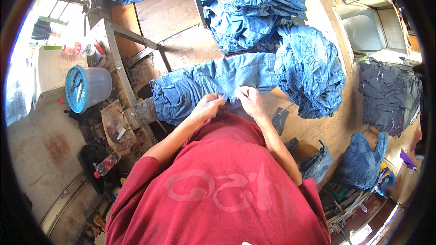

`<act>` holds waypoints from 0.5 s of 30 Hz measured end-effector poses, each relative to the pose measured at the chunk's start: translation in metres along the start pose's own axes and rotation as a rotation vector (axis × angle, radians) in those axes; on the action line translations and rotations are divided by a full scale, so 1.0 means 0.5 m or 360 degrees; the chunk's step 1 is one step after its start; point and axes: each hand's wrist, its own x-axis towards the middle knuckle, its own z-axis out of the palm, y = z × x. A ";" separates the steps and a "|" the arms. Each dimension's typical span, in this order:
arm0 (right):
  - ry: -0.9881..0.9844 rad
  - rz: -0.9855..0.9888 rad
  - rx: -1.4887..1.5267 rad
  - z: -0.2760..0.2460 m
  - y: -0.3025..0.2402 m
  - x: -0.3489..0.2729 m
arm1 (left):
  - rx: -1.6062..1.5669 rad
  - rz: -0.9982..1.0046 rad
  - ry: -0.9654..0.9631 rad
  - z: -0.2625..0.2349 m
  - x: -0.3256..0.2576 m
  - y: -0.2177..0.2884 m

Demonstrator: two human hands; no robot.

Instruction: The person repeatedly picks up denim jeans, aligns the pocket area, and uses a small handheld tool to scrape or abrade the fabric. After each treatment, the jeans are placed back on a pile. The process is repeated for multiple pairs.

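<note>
Step in hand, as I read it: working the near edge of one pair of blue denim trousers (195,84). Trousers lay crosswise just beyond both hands, pocket and waistband end out to the left, legs running right.

Left hand (210,108) was pinched narrow on the near edge of the denim. Right hand (250,102) was just beside it, thumb and fingers also closed on the cloth, a short bunched bit between the two. Couldn't tell what exactly sat inside either pinch; fingers covered it.

Next move, my judgement: called for a firm grip both sides and even tension, so the bunched bit didn't slip or crease.

In the way: a tall stack of folded denim (250,9) straight beyond the hands, and a crumpled denim pile (311,72) right of the right hand. Trouser legs met that pile; couldn't tell if they ran under it. Little room to spread right or forward. Red shirt (222,168) front crowded the near side.

Further out: clear bucket with blue rim (77,88) and a red-capped bottle (107,165) well left of the left hand; dark garments (388,95) and a blue denim bundle (361,161) well right of the right hand.
</note>
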 end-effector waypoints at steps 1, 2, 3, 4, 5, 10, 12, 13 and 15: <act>-0.0051 0.0045 -0.0056 -0.006 -0.001 -0.001 | -0.0306 -0.0132 -0.0108 -0.016 -0.006 0.003; -0.0068 0.0028 -0.0085 -0.019 -0.004 -0.005 | 0.0020 0.0127 -0.0246 -0.022 -0.008 0.007; 0.0093 -0.0005 -0.0053 -0.017 -0.012 -0.011 | 0.0418 0.0329 -0.0320 -0.035 -0.014 0.013; 0.0175 -0.0018 -0.0108 -0.028 -0.020 -0.024 | 0.0572 0.0337 -0.0384 -0.044 -0.018 0.022; 0.0261 -0.0033 -0.0161 -0.038 -0.030 -0.038 | 0.0470 0.0300 -0.0462 -0.052 -0.022 0.032; 0.0087 -0.0282 -0.0349 -0.045 -0.092 -0.105 | 0.0599 0.0232 -0.0711 -0.088 -0.029 0.085; 0.0364 -0.0704 -0.0603 -0.010 -0.115 -0.107 | 0.0297 0.0146 -0.0793 -0.096 -0.026 0.088; 0.0376 -0.0598 -0.0620 0.005 -0.123 -0.110 | 0.0168 0.0120 -0.0810 -0.100 -0.025 0.085; 0.0419 -0.0528 -0.0814 0.036 -0.136 -0.113 | 0.0008 0.0047 -0.0824 -0.106 -0.020 0.073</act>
